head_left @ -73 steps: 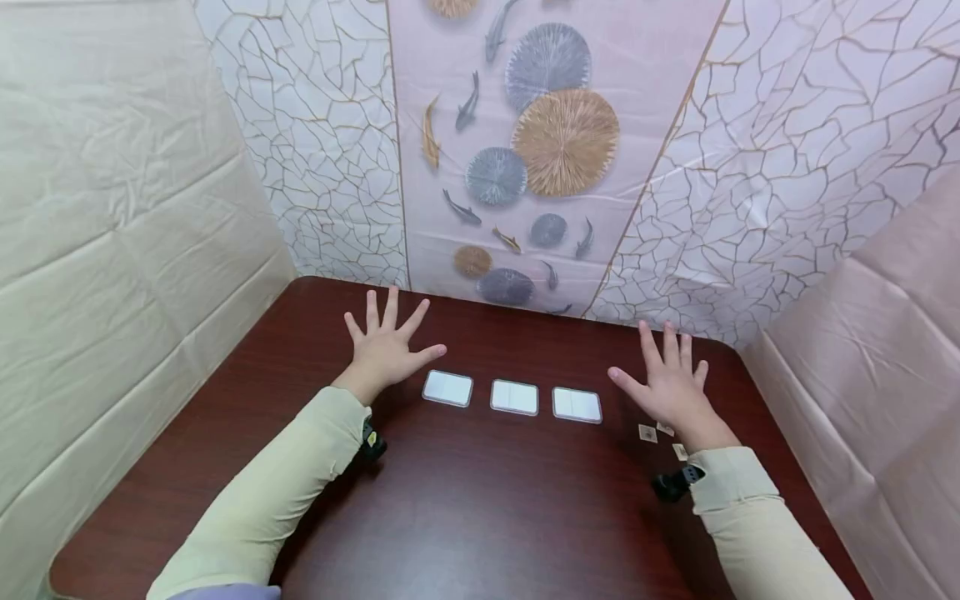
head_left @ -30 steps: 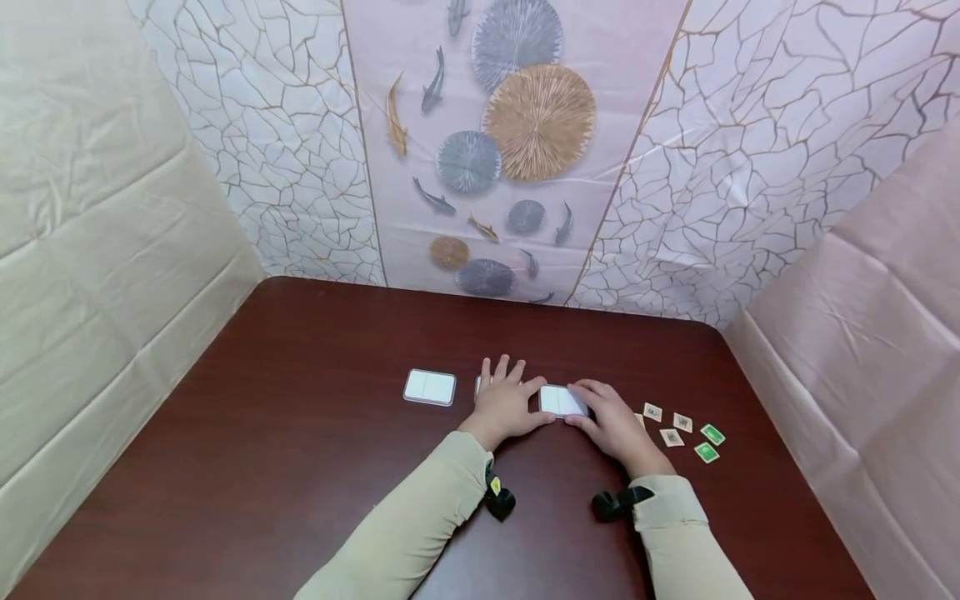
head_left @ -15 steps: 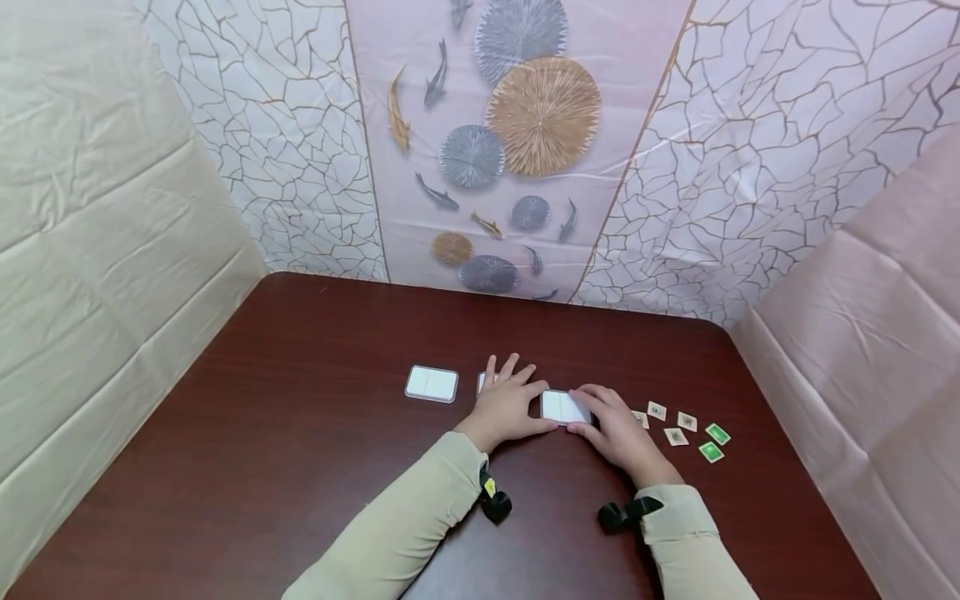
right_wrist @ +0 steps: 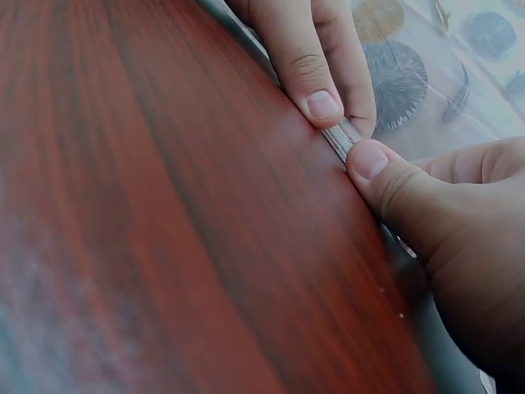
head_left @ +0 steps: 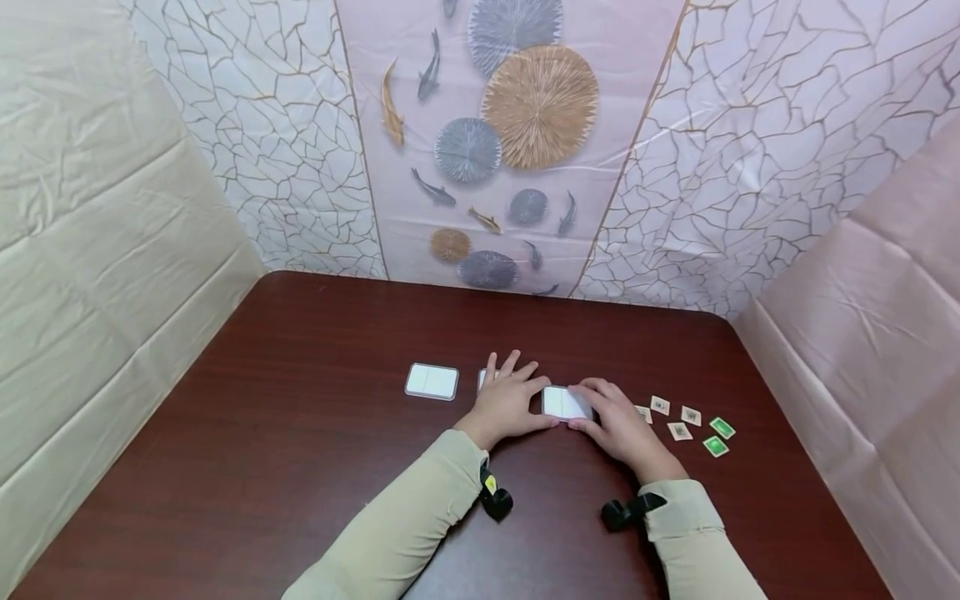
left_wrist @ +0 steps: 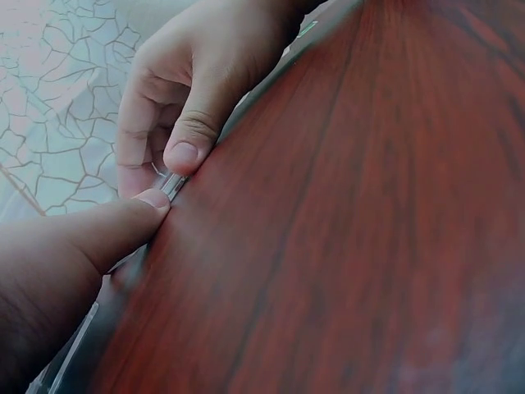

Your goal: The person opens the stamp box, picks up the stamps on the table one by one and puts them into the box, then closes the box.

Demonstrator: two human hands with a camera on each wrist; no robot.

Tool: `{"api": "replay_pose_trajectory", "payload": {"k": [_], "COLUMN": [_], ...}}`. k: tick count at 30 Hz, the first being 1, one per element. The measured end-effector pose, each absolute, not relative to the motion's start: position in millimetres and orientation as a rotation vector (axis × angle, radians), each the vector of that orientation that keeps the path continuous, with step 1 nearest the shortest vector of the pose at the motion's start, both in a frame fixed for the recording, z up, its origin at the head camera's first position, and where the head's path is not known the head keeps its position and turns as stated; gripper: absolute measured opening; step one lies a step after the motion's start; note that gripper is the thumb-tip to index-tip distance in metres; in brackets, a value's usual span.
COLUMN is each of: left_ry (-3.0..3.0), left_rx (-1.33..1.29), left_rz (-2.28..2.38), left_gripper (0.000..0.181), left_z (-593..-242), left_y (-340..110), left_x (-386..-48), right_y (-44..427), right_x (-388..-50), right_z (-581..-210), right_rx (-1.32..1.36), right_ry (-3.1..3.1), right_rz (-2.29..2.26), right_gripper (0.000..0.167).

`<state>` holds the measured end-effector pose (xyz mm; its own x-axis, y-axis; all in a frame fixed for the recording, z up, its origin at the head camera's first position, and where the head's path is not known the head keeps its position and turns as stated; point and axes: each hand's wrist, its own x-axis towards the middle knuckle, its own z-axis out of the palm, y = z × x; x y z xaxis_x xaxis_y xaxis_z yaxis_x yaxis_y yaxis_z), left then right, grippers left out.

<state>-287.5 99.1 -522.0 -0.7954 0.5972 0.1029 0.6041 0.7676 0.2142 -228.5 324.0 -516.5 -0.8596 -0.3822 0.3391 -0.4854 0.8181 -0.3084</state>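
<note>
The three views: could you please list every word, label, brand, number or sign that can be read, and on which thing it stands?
Nothing can be read in any view.
Beige cards: dark marks, too small to read.
Green cards: pale marks, too small to read.
White rectangles: no writing visible.
Yellow patch at the left wrist: too small to read.

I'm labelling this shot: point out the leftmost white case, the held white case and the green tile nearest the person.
Leftmost white case [head_left: 432, 382]: head view, face centre.
Held white case [head_left: 561, 403]: head view, uncovered upper face.
Nearest green tile [head_left: 716, 447]: head view, face centre.
</note>
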Motion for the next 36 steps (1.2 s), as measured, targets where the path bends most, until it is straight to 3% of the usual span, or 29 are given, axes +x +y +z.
{"api": "replay_pose_trajectory", "payload": {"k": [18,36], "left_ry": [-2.915,-2.906], "left_rx": [-0.976,-0.925], "left_rz": [-0.355,-0.395], "left_gripper": [0.073,0.074], "left_z": [-518,-519], "left_y": [98,96], "left_x": [-285,-285], "right_y": [329,338], "right_x": [-228,-228], "right_z": [-514,-519], "right_rx": [0.715,0.664], "right_ry": [-2.72,-2.697], "right_rz": [0.412,0.591], "right_gripper": [0.052,0.045]}}
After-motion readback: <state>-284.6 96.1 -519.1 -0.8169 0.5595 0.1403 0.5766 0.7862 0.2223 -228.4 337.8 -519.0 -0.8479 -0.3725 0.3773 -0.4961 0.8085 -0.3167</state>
